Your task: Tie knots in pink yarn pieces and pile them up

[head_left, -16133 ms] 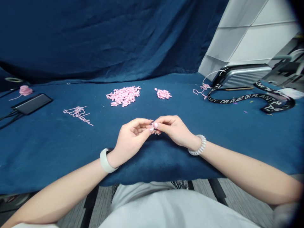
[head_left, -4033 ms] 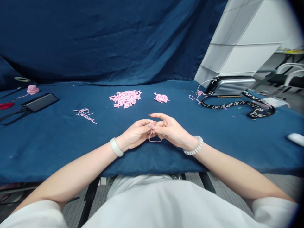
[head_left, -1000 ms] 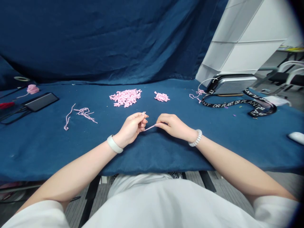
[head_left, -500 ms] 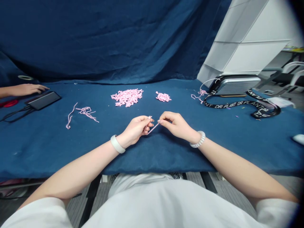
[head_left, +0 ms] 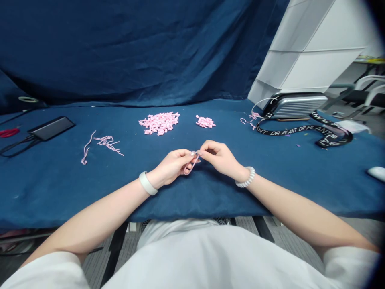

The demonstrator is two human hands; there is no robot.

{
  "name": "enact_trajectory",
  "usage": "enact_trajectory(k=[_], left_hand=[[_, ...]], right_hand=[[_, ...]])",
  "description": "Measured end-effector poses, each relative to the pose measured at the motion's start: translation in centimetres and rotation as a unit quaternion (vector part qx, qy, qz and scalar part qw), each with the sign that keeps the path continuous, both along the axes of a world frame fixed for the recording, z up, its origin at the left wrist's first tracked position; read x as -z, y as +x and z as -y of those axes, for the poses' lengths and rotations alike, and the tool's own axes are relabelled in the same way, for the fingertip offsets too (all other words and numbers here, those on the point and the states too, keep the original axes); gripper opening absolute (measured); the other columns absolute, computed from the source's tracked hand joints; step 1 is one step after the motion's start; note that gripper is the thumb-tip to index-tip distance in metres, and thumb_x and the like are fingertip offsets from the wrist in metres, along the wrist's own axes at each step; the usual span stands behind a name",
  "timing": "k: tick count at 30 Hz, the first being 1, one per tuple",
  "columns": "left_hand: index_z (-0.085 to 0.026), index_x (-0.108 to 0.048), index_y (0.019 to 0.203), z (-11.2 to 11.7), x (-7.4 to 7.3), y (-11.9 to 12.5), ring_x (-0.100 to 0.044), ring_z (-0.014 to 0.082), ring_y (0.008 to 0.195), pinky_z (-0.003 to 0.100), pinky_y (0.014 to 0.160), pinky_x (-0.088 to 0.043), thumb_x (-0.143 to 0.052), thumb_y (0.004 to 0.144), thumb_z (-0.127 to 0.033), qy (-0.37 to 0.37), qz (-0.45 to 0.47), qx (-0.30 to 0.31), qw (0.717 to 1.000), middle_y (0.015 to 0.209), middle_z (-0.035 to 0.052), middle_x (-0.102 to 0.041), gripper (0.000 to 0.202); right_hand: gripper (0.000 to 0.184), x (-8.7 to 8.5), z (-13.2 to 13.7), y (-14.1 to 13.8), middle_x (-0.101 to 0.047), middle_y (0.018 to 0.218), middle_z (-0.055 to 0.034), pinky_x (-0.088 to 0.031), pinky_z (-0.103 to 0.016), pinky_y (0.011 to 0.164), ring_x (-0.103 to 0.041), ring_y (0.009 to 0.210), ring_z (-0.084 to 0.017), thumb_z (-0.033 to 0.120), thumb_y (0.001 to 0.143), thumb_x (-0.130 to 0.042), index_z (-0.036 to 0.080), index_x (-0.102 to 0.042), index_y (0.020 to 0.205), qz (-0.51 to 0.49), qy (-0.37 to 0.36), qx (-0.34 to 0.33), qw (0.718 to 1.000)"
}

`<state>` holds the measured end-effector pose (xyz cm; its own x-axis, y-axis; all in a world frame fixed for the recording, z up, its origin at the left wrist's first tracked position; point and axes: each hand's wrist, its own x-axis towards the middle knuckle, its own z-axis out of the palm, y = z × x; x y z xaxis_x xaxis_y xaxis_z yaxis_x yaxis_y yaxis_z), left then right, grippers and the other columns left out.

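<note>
A short length of pink yarn (head_left: 187, 171) hangs in a small loop between my two hands, above the front part of the blue-covered table. My left hand (head_left: 176, 165) pinches it between thumb and fingertips. Close against those fingertips, my right hand (head_left: 219, 158) grips the other end, thumb against forefinger. Where the ends meet, the fingers partly hide the yarn. Beyond my hands lie a large pile of small pink yarn knots (head_left: 159, 123) and a smaller pile of knots (head_left: 205, 122). To the left are several loose pink yarn strands (head_left: 108, 143).
A black power bank (head_left: 51, 128) with cables lies at the left, near a red cord (head_left: 9, 133). At the right stand a silver ribbed case (head_left: 299, 107), a black lettered lanyard (head_left: 288, 132) and a white object (head_left: 376, 173) at the edge. A blue curtain (head_left: 135, 52) hangs behind.
My hands have come closer together, and the straight yarn between them now forms a loop. Another person's hand near the power bank has left the view.
</note>
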<state>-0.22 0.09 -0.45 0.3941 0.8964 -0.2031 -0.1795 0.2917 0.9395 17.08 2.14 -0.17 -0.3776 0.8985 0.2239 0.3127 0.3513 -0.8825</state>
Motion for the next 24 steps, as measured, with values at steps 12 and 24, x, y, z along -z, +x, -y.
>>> enact_trajectory(k=[12, 24], left_hand=[[-0.009, -0.062, 0.076, -0.1, 0.4, -0.1, -0.045, 0.0035, 0.051, 0.017, 0.05, -0.039, -0.067, 0.075, -0.034, 0.015, 0.032, 0.039, 0.999, 0.064, 0.0022, -0.057, 0.025], [-0.011, -0.062, 0.071, 0.8, -0.7, 0.2, -0.05, 0.006, 0.048, 0.018, 0.047, -0.042, -0.065, 0.075, -0.037, 0.156, -0.072, -0.003, 0.985, 0.066, 0.0042, -0.062, 0.027]], right_hand=[[0.043, 0.3, 0.4, -1.0, -0.055, 0.069, -0.0009, -0.041, -0.011, 0.061, -0.047, 0.061, 0.002, 0.049, 0.067, -0.062, 0.007, -0.053, 0.073, -0.14, -0.132, -0.02, 0.981], [0.037, -1.2, 0.8, 0.1, -0.058, 0.089, -0.0038, -0.046, -0.011, 0.072, -0.052, 0.074, 0.001, 0.043, 0.072, -0.059, 0.008, -0.059, 0.083, -0.119, -0.097, -0.08, 0.985]])
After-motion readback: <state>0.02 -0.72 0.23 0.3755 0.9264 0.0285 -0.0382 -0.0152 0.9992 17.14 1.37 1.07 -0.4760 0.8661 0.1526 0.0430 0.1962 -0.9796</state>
